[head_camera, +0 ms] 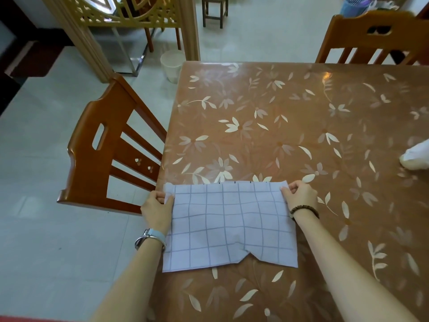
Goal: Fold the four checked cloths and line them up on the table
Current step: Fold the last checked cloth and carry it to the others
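Both hands, left hand and right hand, pinch the limp, light checked cloth by its far corners on the desk.

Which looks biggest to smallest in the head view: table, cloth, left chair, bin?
1. table
2. left chair and cloth: about alike, not ranked; the chair is farther off.
3. bin: smallest, though also farthest away.

Head-worn view, forward and down, close over table.
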Demonstrator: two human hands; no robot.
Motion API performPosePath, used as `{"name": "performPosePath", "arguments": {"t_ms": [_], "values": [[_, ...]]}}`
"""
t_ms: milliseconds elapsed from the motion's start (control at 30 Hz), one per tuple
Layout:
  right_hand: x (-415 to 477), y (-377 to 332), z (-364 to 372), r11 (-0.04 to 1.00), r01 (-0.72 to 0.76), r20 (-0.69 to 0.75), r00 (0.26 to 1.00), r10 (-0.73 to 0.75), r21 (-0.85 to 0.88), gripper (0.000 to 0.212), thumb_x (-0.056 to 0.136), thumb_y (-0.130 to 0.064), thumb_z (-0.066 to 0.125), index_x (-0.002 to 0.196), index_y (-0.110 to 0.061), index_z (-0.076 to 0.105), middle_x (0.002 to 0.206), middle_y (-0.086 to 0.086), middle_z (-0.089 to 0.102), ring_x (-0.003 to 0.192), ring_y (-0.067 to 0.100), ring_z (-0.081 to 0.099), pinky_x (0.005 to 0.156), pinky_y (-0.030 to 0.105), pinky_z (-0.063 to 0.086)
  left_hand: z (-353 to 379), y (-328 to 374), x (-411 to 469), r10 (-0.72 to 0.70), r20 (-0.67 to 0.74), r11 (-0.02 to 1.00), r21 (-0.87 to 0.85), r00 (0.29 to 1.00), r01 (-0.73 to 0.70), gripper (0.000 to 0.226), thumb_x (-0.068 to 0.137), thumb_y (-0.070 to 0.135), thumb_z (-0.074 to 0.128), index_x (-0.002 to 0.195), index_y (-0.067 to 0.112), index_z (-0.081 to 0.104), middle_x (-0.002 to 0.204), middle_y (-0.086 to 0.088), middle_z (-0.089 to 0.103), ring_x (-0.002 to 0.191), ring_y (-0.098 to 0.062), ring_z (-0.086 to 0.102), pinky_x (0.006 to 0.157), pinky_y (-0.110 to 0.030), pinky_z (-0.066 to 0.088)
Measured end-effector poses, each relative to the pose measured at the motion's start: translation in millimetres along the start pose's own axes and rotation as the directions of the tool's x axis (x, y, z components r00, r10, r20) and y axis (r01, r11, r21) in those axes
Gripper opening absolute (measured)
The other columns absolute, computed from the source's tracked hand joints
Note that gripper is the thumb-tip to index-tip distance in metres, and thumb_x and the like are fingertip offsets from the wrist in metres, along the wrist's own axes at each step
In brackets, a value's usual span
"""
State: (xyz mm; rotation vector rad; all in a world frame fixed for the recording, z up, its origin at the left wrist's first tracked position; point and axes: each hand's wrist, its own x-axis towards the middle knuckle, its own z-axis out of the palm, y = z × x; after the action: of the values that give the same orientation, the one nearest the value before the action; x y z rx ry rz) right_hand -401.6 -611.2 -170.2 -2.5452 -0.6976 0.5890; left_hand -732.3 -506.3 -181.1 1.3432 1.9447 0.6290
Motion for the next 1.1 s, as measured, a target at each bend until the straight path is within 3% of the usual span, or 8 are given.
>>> {"name": "performPosePath", "arguments": {"t_ms": [300,500,667,800,967,1100], "values": [[-21.5,6.6,-13.7,0.995,0.028,-0.078,0.997,-0.02,0.096,0.024,0.082,-0.027,0.075,0.094,-0.012,0.06,0.077,0.001,0.063,0.079,0.022,0.057,0.072,0.03,0.045,-20.7,-19.8,-22.2,0.036,-0.009,0.999,-0.002,0.999,-0.036,0.03,0.082,0.029,0.077,0.101,0.016,0.058,0.101,-0.003,0.06,0.081,-0.011,0.057,0.071,-0.024,0.045],[-53.5,31.7,-40.0,0.986,-0.006,-0.089,0.996,0.021,0.168,0.025,0.086,-0.031,0.071,0.097,-0.01,0.065,0.079,0.001,0.06,0.079,0.017,0.053,0.073,0.026,0.037,-42.4,-39.0,-61.1,0.011,0.01,0.999,-0.046,1.0,-0.01,0.016,0.09,0.026,0.069,0.102,0.019,0.061,0.091,0.002,0.063,0.083,-0.013,0.059,0.067,-0.017,0.044],[-91.8,74.9,-40.9,0.967,-0.088,0.027,0.996,0.084,0.238,0.017,0.085,-0.035,0.071,0.09,-0.021,0.064,0.083,0.001,0.069,0.083,0.023,0.069,0.078,0.036,0.054,-55.7,-61.9,-93.3,0.013,0.06,0.999,-0.054,0.998,-0.009,0.008,0.089,0.022,0.069,0.095,0.021,0.063,0.086,0.004,0.066,0.081,-0.012,0.061,0.07,-0.021,0.047],[-120.9,95.3,-35.4,0.944,-0.129,0.09,0.99,0.106,0.304,0.012,0.083,-0.031,0.074,0.085,-0.026,0.063,0.076,-0.002,0.071,0.076,0.019,0.071,0.08,0.046,0.059,-58.5,-78.0,-113.5,0.129,0.15,0.992,-0.02,0.98,-0.128,0.012,0.086,0.018,0.072,0.096,0.023,0.066,0.088,0.008,0.067,0.082,-0.004,0.061,0.073,-0.019,0.047],[-145.8,102.2,-30.6,0.93,-0.167,0.171,0.978,0.116,0.326,0.015,0.082,-0.021,0.074,0.092,-0.023,0.063,0.086,0.001,0.069,0.086,0.026,0.069,0.085,0.046,0.057,-58.5,-88.6,-130.2,0.349,0.314,0.914,0.093,0.883,-0.395,0.02,0.083,0.012,0.072,0.096,0.026,0.065,0.096,0.013,0.063,0.092,-0.005,0.056,0.082,-0.018,0.043],[-153.8,100.7,-30.3,0.929,-0.181,0.21,0.971,0.116,0.323,0.02,0.082,-0.016,0.073,0.098,-0.02,0.061,0.086,-0.001,0.068,0.086,0.026,0.069,0.086,0.046,0.056,-55.2,-91.8,-137.1,0.4,0.355,0.856,0.185,0.845,-0.483,0.025,0.082,0.007,0.071,0.093,0.027,0.062,0.095,0.013,0.057,0.094,-0.008,0.051,0.081,-0.01,0.035]]}}
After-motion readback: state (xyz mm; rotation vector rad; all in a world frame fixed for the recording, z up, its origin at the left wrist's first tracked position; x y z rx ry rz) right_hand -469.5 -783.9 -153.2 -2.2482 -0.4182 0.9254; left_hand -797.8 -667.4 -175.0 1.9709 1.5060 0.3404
